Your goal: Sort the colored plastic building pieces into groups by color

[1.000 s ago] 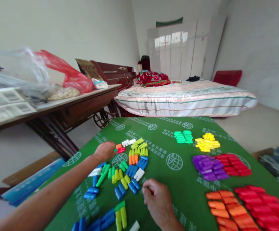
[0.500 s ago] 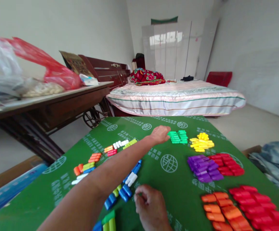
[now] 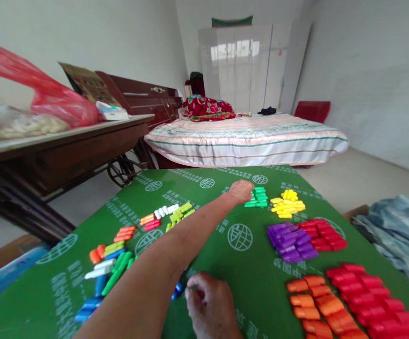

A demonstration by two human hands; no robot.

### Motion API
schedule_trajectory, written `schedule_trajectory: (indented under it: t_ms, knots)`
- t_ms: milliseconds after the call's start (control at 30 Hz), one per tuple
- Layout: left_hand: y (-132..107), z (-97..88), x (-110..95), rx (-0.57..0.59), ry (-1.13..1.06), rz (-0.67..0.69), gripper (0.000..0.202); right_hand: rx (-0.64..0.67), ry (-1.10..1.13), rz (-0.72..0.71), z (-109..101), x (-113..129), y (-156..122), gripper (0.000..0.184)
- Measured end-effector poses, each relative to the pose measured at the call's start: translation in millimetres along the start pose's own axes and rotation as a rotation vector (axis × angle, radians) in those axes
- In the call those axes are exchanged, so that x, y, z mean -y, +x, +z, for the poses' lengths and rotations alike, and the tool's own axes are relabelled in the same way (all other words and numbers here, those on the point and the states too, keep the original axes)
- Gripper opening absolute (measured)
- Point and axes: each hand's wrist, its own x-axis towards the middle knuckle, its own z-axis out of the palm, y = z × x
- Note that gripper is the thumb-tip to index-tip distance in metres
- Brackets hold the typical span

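My left hand (image 3: 240, 191) reaches far across the green table (image 3: 225, 263) and rests closed against the left side of a pile of bright green plastic pieces (image 3: 258, 197); what its fingers hold is hidden. My right hand (image 3: 209, 306) sits near the front edge with its fingers pinched together beside blue pieces (image 3: 178, 290). My left forearm covers part of the mixed pieces (image 3: 119, 256) spread on the left.
Sorted piles lie on the right: yellow (image 3: 286, 204), purple (image 3: 291, 241), red (image 3: 326, 234), orange (image 3: 317, 306) and a larger red group (image 3: 370, 299). A wooden side table (image 3: 59, 150) with bags stands left; a bed (image 3: 246, 139) lies beyond.
My left hand crossed from the mixed pieces on the left over to the green pile. My right hand stayed near the front edge. The view has shifted rightward.
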Motion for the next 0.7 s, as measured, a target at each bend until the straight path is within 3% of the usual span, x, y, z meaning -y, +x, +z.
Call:
schedule_trajectory:
  t_ms: [167, 300, 533, 700]
  knots:
    - [-17.7, -8.8, 12.1, -0.048, 0.016, -0.020, 0.027, 0.017, 0.034, 0.003, -0.7, 0.3, -1.2, 0.021]
    - [-59.5, -16.5, 37.4, -0.051, 0.026, -0.057, 0.030, 0.048, 0.060, 0.029, -1.1, -1.2, -2.1, 0.021]
    - [-189.9, -22.2, 81.0, 0.096, 0.042, -0.194, 0.022, 0.056, 0.153, 0.025, -6.0, -4.0, -6.0, 0.020]
    - [-279.9, -19.4, 93.8, 0.258, -0.076, -0.406, 0.018, 0.067, 0.171, 0.020, -8.0, -6.8, -8.3, 0.024]
